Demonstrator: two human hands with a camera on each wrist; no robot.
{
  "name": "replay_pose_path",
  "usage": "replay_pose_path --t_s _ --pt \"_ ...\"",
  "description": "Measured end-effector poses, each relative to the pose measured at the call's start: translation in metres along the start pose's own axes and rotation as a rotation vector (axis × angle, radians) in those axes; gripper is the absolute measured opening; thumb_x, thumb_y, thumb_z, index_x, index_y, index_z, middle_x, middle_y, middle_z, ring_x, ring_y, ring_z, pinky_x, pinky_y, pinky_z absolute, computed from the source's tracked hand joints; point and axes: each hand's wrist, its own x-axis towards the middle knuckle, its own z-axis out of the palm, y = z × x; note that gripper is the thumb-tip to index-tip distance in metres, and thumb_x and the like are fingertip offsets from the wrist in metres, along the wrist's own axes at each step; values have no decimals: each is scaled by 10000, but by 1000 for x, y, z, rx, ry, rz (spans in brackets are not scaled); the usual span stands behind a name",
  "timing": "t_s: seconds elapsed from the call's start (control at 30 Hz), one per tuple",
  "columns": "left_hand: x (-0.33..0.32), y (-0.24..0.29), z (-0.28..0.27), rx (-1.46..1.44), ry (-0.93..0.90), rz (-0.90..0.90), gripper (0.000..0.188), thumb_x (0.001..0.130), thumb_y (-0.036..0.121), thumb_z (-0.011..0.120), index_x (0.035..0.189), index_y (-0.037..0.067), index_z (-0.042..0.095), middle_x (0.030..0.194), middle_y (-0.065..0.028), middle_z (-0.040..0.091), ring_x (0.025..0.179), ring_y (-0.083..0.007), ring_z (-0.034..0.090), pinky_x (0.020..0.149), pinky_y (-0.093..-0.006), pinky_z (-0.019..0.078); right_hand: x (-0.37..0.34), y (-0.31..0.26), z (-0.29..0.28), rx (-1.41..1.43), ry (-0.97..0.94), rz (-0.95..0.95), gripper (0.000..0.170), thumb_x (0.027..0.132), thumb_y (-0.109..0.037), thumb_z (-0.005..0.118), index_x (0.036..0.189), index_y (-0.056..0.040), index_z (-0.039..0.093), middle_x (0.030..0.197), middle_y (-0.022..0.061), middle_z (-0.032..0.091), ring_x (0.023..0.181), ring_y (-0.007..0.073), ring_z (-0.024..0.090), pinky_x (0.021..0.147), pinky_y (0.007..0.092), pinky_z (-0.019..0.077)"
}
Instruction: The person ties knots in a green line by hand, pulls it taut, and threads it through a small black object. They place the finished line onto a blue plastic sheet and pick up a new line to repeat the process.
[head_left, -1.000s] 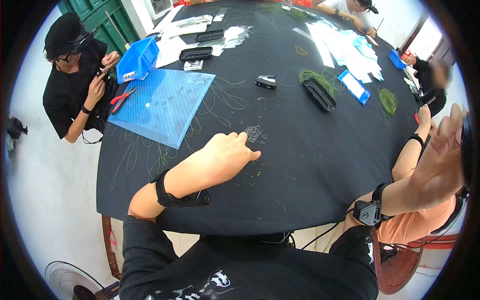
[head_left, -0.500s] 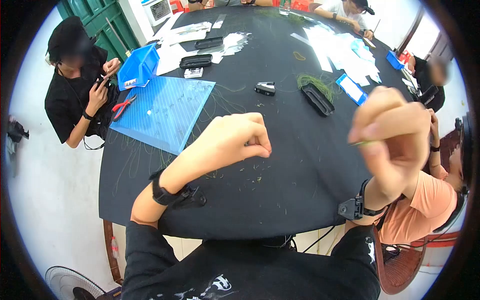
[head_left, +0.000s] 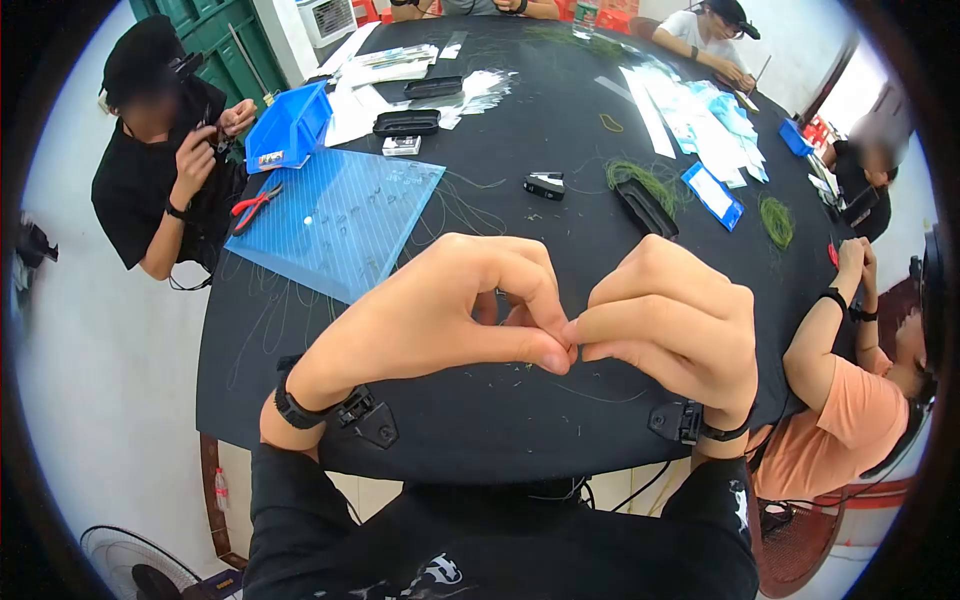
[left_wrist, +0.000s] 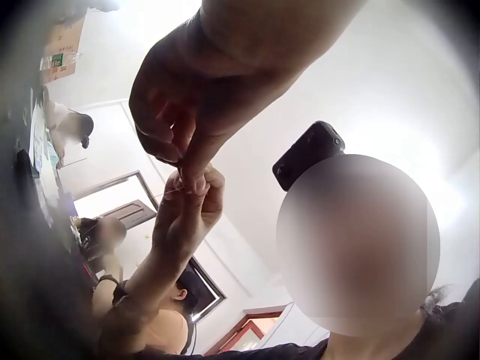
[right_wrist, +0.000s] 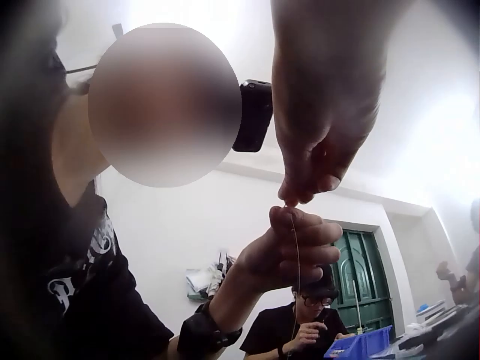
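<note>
My left hand and right hand meet above the black-covered table, thumb and finger pinched tip to tip. A thin fishing line runs down past the left fingers in the right wrist view. The right fingertips pinch at the end of this line. Between the left thumb and finger is something tiny, and I cannot tell what it is. The heap of small dark bits on the table lies hidden behind the left hand. Beyond it is a blue board with small dark pieces and trailing lines.
Red-handled pliers lie on the board, near a blue bin. A black stapler stands mid-table. Further right are a black tray, a blue-edged packet and a green line bundle. Other people sit around the table.
My left hand has lifted from the dark heap with its fingers pinched. My right hand has come in from the far right, carrying the line, to meet the left fingertips.
</note>
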Motion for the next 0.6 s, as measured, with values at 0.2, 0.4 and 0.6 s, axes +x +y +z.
replay_pose_path --t_s 0.2,0.4,0.6 --pt "-1 -3 1 30 -20 22 144 677 123 757 722 46 645 733 7 555 638 -72 495 475 -192 356 0 0 7 -14 -35 -10 199 636 -33 699 797 2 589 756 72 525 656 224 501 572 303 420" --pt "-2 -4 0 107 -11 60 347 655 151 785 931 35 609 914 -31 554 787 -118 525 608 -222 429 -1 -1 7 -49 3 43 172 641 -20 692 769 -12 577 749 75 526 666 223 505 576 296 421" --pt "0 -15 20 -93 13 41 631 730 209 741 1194 -30 387 1008 -91 582 1000 -183 550 861 -320 427 -2 -5 4 -17 125 288 110 663 23 668 752 -24 624 716 38 580 618 104 511 524 213 372"
